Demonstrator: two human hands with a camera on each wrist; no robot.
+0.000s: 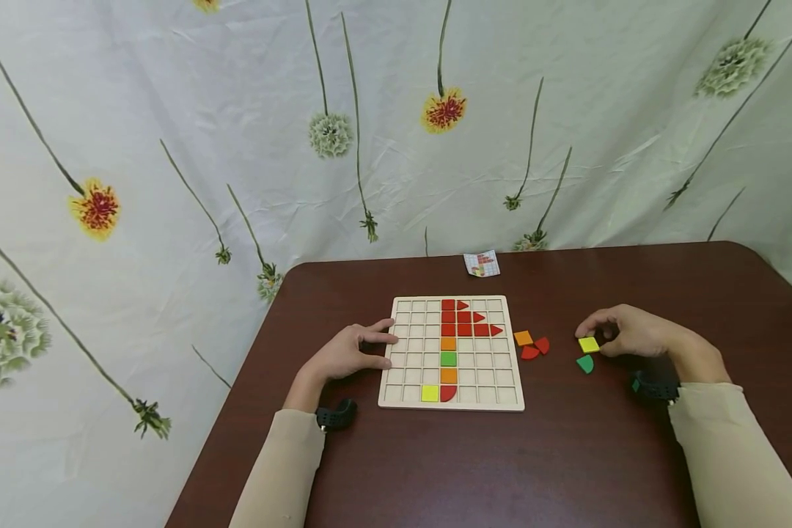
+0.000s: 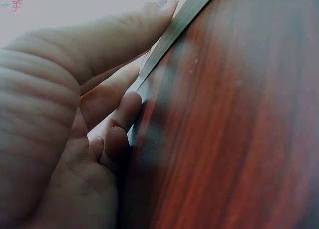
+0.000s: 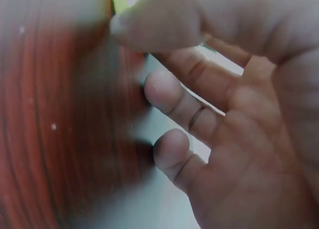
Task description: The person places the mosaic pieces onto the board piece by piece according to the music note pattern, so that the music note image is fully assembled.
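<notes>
Your right hand pinched a yellow square between thumb and finger, at three o'clock from the gridded board; a green quarter-round lay just beside it, at six o'clock. The right wrist view cut the square to a sliver behind your thumb. Your left hand, fingers loosely extended, touched the board's nine o'clock edge, where the wrist view hid the grid. The one o'clock card's print was too small to read
</notes>
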